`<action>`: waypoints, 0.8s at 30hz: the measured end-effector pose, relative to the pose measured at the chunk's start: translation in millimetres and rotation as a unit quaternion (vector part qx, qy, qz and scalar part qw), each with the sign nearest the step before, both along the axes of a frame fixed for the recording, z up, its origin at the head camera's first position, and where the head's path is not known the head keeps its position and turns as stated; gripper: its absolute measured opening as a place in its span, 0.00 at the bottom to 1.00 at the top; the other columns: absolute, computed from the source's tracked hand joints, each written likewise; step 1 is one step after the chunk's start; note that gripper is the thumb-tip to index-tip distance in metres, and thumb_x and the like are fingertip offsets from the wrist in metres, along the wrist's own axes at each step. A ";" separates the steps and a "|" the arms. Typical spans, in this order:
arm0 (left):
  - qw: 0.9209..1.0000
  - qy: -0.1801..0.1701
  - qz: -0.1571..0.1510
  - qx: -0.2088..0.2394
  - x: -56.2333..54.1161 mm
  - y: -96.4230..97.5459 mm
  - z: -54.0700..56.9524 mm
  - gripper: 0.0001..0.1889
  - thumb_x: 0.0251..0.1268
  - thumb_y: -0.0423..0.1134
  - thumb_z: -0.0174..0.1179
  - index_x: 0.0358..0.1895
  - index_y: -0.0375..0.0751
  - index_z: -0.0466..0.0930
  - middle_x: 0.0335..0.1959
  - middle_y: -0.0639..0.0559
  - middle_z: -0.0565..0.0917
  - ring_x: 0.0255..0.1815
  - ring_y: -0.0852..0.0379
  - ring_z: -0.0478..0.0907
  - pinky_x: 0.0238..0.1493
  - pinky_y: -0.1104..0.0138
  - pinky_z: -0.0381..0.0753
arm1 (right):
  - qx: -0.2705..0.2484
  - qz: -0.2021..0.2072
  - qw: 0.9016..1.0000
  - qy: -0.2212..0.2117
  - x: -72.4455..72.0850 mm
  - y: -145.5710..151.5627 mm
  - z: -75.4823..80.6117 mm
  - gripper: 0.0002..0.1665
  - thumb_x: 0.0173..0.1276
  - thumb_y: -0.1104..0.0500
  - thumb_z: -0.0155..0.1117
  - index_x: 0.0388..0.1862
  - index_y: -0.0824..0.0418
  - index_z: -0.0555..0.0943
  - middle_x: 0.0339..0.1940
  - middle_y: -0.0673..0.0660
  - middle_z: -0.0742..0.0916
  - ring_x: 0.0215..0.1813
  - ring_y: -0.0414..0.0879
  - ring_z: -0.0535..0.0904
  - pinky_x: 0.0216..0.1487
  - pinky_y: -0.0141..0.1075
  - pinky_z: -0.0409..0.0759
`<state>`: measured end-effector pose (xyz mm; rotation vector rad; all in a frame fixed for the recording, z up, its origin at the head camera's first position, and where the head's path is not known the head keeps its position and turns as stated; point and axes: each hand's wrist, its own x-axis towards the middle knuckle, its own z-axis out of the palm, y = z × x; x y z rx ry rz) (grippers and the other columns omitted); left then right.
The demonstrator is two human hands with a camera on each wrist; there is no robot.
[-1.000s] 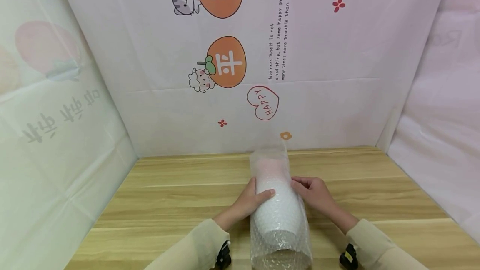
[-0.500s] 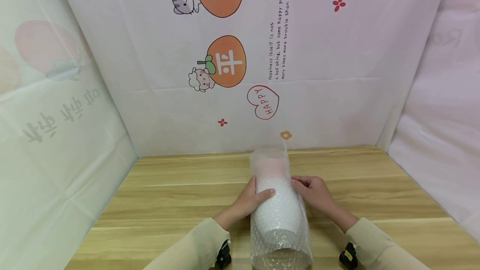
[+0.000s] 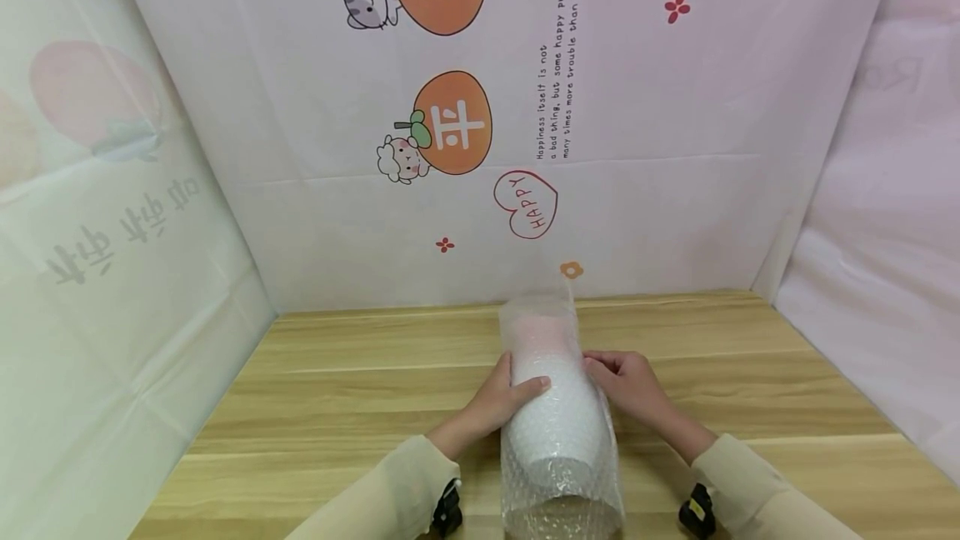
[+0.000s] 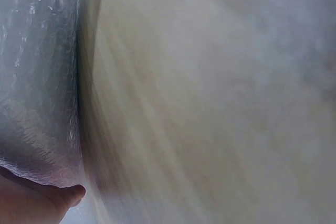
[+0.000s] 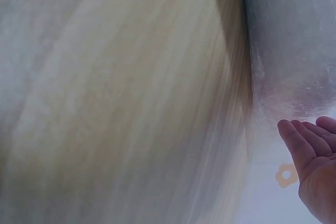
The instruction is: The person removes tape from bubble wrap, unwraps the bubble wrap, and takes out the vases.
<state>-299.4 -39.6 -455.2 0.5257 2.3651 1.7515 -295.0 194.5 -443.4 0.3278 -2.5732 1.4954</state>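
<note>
- Where the wood-grain table point(image 3: 360, 407) ends, a white printed backdrop point(image 3: 637, 190) rises behind it, with a left cloth point(image 3: 82, 357) and a right cloth point(image 3: 885, 273) slanting along the sides.
- The bubble wrap point(image 3: 517, 465), with a pale vase-shaped object point(image 3: 562, 423) inside, lies lengthwise on the table between the hands, its far end close to the backdrop.
- The left hand point(image 3: 491, 398) grips the wrapped piece from its left side, thumb laid across the top.
- The right hand point(image 3: 628, 386) pinches the wrap's right edge between thumb and forefinger.
- Below each cream sleeve, a black wrist device sits near the wrap's open end, one on either side: a left device point(image 3: 447, 511) and a right device point(image 3: 698, 513).
- The left hand's other fingers are hidden behind the wrapped piece, and the bottom of the head view cuts off the near end of the wrap.
- Creased film blurs the object's outline, so its exact form is hard to make out; both wrist views show little beyond soft, streaky table, a strip of wrap and part of a hand.
- The film is clear, shiny and dimpled, loose around its near opening. Beneath it the object looks white, turning pinkish and narrower toward the far end.
- Fold lines cross the backdrop, which carries orange fruit prints, small flowers and a red heart.
</note>
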 end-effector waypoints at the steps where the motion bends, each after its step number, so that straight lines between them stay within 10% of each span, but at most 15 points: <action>1: 1.000 0.000 0.000 0.000 0.2 -0.1 -0.1 0.47 0.63 0.56 0.59 0.75 0.32 0.48 0.69 0.36 0.63 0.67 0.42 0.63 0.63 0.48 0.63 | 0.001 0.000 1.000 0.000 0.1 0.1 -0.2 0.20 0.73 0.56 0.58 0.52 0.70 0.83 0.47 0.62 0.86 0.42 0.46 0.81 0.38 0.33 0.80; 7: 1.000 -0.001 0.000 0.001 0.0 -0.2 -1.3 0.46 0.63 0.56 0.59 0.75 0.33 0.48 0.69 0.37 0.64 0.66 0.43 0.64 0.63 0.49 0.64 | -0.002 -0.005 1.000 -0.008 1.2 0.5 1.0 0.20 0.73 0.55 0.58 0.52 0.70 0.83 0.46 0.61 0.87 0.35 0.44 0.77 0.33 0.32 0.77; 14: 1.000 -0.003 -0.003 0.002 1.1 -0.6 -0.5 0.48 0.63 0.57 0.59 0.76 0.34 0.46 0.70 0.37 0.61 0.68 0.43 0.62 0.64 0.48 0.63 | -0.016 -0.018 0.999 -0.031 1.3 1.5 1.7 0.20 0.74 0.54 0.58 0.53 0.68 0.83 0.22 0.55 0.80 0.19 0.39 0.66 0.20 0.31 0.68; 24: 1.000 -0.005 -0.004 0.005 1.9 -0.3 0.3 0.48 0.63 0.57 0.59 0.76 0.33 0.45 0.71 0.36 0.60 0.68 0.42 0.61 0.64 0.48 0.62 | -0.023 -0.024 0.999 -0.016 -1.9 5.0 -2.4 0.21 0.74 0.52 0.58 0.53 0.68 0.83 0.51 0.63 0.85 0.35 0.43 0.78 0.29 0.32 0.77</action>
